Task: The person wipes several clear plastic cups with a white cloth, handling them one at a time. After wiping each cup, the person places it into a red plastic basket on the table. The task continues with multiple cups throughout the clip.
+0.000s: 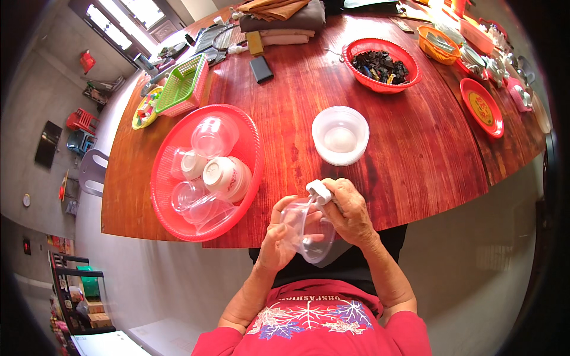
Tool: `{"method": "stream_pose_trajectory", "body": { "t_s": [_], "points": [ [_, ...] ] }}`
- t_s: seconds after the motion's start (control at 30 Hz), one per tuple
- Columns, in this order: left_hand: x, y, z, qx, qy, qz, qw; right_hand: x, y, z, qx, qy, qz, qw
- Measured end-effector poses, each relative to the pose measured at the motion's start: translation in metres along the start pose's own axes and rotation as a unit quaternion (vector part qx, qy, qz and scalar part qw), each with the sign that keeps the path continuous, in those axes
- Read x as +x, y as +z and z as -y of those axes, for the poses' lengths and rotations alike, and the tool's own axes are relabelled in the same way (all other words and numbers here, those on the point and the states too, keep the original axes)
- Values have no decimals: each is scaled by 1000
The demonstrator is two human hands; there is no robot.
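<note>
Just off the table's near edge, my left hand [275,244] is closed around the side of a clear plastic bowl [319,249], which is tilted. My right hand [349,215] pinches a folded white cloth [319,191] against the bowl's rim. Beyond them on the table stands a stack of clear, whitish plastic bowls [340,136]. To the left, a large round red plastic basket [256,178] holds upturned white patterned bowls [223,177] and several clear plastic bowls [212,136].
On the wooden table [285,118] are a red basket [409,83] of dark pieces, a green and pink basket [181,86], a black box-shaped thing [261,69] and folded cloths [285,26]. Along the right side lie a red plate [481,108] and an orange basket [438,46]. A purple chair [92,172] stands left.
</note>
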State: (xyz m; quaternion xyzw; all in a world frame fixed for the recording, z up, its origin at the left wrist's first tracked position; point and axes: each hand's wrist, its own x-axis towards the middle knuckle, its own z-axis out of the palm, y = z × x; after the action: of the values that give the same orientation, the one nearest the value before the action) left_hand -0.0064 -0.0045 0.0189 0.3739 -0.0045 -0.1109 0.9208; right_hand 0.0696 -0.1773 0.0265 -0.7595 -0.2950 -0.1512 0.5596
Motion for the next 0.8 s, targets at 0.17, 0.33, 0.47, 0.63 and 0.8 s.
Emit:
{"method": "stream_pose_trajectory", "body": {
  "t_s": [0.17,0.33,0.47,0.63,0.8],
  "points": [
    [4,-10,-29,22,-108,69,992,21,-16,30,-161,-173,102,966],
    [9,-13,-45,137,-167,99,971,27,-2,49,-183,-274,116,937],
    [1,-3,-31,8,-128,39,991,28,3,25,-207,-224,76,949],
    [6,2,-20,41,-25,5,999,11,7,9,-256,-63,26,964],
    [10,2,-15,150,62,-65,985,-13,9,13,-304,73,87,946]
  ]
}}
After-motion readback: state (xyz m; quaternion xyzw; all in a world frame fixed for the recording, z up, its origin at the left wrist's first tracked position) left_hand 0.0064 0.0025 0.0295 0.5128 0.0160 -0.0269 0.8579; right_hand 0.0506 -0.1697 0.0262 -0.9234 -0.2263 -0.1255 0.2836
